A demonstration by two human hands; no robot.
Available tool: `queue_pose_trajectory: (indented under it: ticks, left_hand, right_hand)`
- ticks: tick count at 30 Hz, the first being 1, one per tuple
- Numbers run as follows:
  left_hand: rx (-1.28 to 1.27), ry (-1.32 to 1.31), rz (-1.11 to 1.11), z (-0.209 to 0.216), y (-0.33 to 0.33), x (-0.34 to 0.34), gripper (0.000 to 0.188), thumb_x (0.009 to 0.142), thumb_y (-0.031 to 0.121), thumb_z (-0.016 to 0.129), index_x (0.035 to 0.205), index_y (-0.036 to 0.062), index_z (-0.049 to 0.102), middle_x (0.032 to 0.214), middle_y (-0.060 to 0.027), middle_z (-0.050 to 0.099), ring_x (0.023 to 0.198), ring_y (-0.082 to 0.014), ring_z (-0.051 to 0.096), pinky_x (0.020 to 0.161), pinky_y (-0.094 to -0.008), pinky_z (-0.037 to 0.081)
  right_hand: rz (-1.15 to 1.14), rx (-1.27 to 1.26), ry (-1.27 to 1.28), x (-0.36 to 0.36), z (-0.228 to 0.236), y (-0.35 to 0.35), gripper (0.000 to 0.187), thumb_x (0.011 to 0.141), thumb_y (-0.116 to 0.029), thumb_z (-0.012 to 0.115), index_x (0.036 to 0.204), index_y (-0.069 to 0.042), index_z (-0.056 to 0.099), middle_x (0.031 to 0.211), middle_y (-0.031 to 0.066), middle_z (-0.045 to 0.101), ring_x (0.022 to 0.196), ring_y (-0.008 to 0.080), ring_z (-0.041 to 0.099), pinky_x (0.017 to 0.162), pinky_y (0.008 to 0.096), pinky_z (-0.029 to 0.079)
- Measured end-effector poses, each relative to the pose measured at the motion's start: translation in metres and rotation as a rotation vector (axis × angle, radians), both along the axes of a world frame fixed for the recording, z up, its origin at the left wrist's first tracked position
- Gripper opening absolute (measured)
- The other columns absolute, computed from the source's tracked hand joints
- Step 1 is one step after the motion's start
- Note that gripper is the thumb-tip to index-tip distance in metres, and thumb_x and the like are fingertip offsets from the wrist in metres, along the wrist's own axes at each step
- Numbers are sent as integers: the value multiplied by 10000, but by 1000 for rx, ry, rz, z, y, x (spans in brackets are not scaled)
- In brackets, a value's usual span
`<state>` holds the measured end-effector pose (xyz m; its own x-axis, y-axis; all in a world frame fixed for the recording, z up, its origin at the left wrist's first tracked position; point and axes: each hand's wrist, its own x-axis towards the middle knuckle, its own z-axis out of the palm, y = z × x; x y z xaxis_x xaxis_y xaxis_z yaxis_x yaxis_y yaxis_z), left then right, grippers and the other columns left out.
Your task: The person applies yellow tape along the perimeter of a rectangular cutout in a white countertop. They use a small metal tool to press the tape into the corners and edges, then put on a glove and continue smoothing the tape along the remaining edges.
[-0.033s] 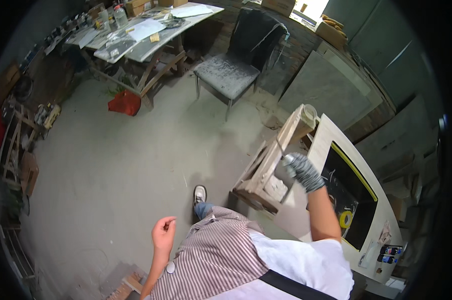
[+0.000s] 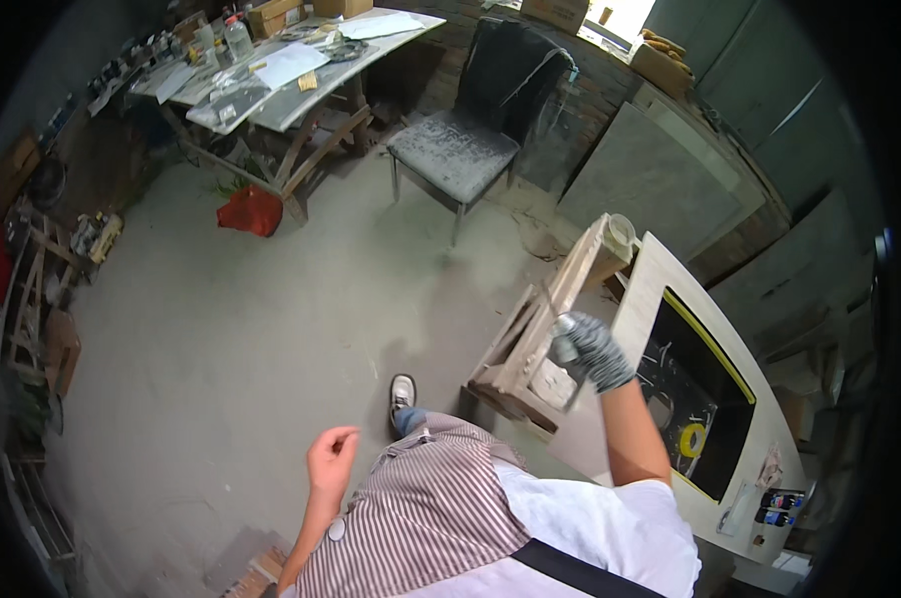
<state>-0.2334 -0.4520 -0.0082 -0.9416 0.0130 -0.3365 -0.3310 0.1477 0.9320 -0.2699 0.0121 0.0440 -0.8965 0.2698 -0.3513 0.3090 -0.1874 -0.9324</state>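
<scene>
My right hand [image 2: 595,349], in a grey-striped knit glove, is closed on a thin dark tool [image 2: 550,297] whose kind I cannot make out. It hangs over a wooden frame stand [image 2: 530,344] spattered with white. Under the hand, a whitish block [image 2: 552,384] lies in the stand. A translucent tub [image 2: 620,231] is at the stand's far end. Beside it on the right is a pale panel [image 2: 635,294] with a dark rectangular recess. My bare left hand [image 2: 333,458] hovers at waist height left of my striped apron, fingers curled in, with nothing visible in them.
A roll of yellow tape [image 2: 691,440] lies in the recess. Ahead stands a dusty black chair [image 2: 455,154]. A cluttered worktable [image 2: 271,110] is at the far left, with a red bag [image 2: 249,209] on the floor below. Large boards [image 2: 659,169] lean at the far right.
My right hand has moved slightly left and down with the tool. The view has shifted a little; my left hand keeps nearly the same pose.
</scene>
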Motion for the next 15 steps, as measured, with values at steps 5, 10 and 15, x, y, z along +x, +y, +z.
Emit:
queue_pose_trajectory:
  ticks: [5,10,15]
  left_hand:
    - [-5,105,-462,75,44,-146,213,1024,111,674,1197,5,737,1029,-31,691,868,-93,612,744,-272,511]
    - [414,-167,-411,107,111,-222,320,1057,180,646,1309,-16,671,1148,-49,702,1030,-114,623,892,-275,494]
    - [650,-304,-479,76,140,-297,349,1039,150,684,1340,-23,649,1167,-75,727,1104,-146,664,1040,-299,502]
  right_hand:
    - [435,-1391,142,-80,-17,-121,341,1107,-431,519,1015,-139,670,712,-78,514,644,76,426,602,244,390]
    - [495,-1501,86,-139,-18,-164,360,1086,-473,548,955,-158,661,664,-100,494,608,61,418,580,237,375]
    - [377,-1376,77,-196,-31,-158,332,1075,-456,581,961,-149,636,665,-88,502,587,49,425,546,227,357]
